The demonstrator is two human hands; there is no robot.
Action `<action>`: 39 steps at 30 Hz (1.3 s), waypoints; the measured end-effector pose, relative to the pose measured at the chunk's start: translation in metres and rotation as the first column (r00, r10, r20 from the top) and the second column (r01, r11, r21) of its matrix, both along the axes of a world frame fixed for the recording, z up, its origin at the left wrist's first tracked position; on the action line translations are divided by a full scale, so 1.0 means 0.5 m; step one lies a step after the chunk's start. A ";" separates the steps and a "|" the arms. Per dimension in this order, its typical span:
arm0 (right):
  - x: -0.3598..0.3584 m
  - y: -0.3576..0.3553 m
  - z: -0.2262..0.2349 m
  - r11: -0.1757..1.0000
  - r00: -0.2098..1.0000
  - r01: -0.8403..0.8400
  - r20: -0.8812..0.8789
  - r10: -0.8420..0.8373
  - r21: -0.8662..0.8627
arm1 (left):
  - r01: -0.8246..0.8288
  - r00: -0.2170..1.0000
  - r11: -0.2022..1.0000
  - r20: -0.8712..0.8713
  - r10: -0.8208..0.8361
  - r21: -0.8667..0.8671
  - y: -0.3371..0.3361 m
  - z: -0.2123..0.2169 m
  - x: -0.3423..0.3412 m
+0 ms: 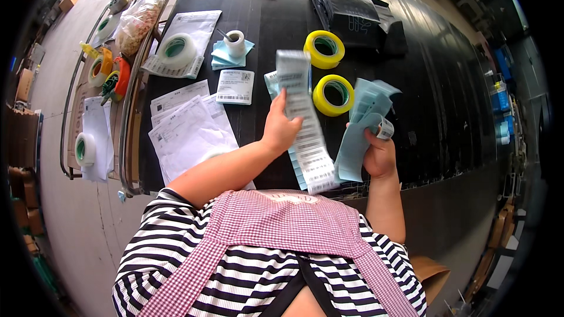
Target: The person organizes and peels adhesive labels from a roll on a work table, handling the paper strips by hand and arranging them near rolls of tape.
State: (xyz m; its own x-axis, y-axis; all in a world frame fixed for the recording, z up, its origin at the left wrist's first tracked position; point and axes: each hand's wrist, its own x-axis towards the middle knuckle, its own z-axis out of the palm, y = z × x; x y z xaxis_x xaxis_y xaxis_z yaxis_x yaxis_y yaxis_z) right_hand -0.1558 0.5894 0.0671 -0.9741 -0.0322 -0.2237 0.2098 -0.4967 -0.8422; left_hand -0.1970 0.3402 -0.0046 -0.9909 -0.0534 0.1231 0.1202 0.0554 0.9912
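My left hand (281, 129) grips a long strip of white barcode labels (306, 135), index finger and thumb lying against it. The strip's upper end is smeared by motion. Under it lies more of the label strip, its light-blue backing (297, 167) showing along one side. Off to the right, my right hand (380, 155) is closed around a looped bundle of light-blue label backing (359, 135), with a small printed piece by the thumb. Two yellow tape rolls, the nearer one (319, 95) and the farther one (311, 58), rest on the black table between and beyond my hands.
Printed sheets (191, 138) lie left on the table (435, 117). Behind them are a stack of labels (235, 87), a small white roll (234, 46) and a clear tape roll (176, 50). Black plastic bags (349, 20) sit far right. A metal-railed cart (126, 105) stands left.
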 end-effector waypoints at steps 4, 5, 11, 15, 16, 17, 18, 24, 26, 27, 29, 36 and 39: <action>0.003 0.007 -0.005 0.997 0.996 0.074 0.044 -0.073 -0.019 | 0.118 0.978 0.920 0.203 -0.043 -0.373 0.005 -0.041 0.005; -0.002 0.001 -0.002 0.993 0.997 0.030 0.067 -0.022 -0.117 | 0.171 0.965 0.904 0.254 -0.073 -0.392 0.007 -0.021 0.010; 0.002 -0.046 0.000 0.974 0.999 -0.005 0.048 0.016 -0.226 | 0.311 0.922 0.795 0.370 -0.118 -0.521 -0.019 0.042 0.023; 0.010 -0.067 -0.027 0.967 0.999 -0.036 0.018 0.042 -0.253 | 0.335 0.936 0.916 0.184 -0.299 -0.220 -0.038 0.093 0.041; 0.013 -0.077 -0.035 0.965 0.999 -0.037 0.022 0.044 -0.259 | 0.457 0.867 0.875 0.140 -0.478 0.157 -0.044 0.105 0.043; 0.015 -0.088 -0.043 0.980 1.000 -0.008 0.011 0.011 -0.201 | 0.383 0.813 0.825 0.273 -0.515 0.416 -0.039 0.117 0.048; 0.017 -0.098 -0.050 0.990 1.000 0.020 -0.003 -0.020 -0.138 | 0.377 0.813 0.827 0.278 -0.511 0.416 -0.035 0.118 0.051; 0.037 -0.133 -0.049 0.996 0.998 0.063 -0.004 -0.064 -0.062 | 0.239 0.845 0.859 0.338 -0.414 0.453 -0.037 0.119 0.052; 0.042 -0.131 -0.051 0.996 0.999 0.049 0.002 -0.049 -0.072 | 0.239 0.844 0.857 0.339 -0.415 0.456 -0.038 0.121 0.053; 0.043 -0.130 -0.055 0.998 0.999 0.036 -0.012 -0.037 -0.049 | 0.240 0.846 0.858 0.336 -0.415 0.455 -0.039 0.122 0.054; 0.046 -0.127 -0.061 0.999 0.999 0.026 -0.024 -0.027 -0.027 | 0.242 0.843 0.867 0.348 -0.411 0.437 -0.040 0.121 0.056; 0.037 -0.111 -0.026 0.978 0.985 0.127 0.136 -0.105 -0.163 | 0.246 0.830 0.792 0.301 -0.470 0.558 -0.052 0.118 0.054; 0.038 -0.090 -0.028 0.961 0.993 0.088 0.104 -0.062 -0.264 | 0.227 0.830 0.766 0.293 -0.475 0.601 -0.056 0.120 0.051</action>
State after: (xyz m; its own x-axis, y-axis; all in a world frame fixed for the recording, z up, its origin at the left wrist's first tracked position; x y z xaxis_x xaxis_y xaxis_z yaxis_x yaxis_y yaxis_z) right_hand -0.1370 0.5445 0.0533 -0.9510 -0.0309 -0.3076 0.2351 -0.7183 -0.6548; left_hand -0.1718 0.3124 0.0554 -0.8971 0.3769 -0.2304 -0.3931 -0.4431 0.8057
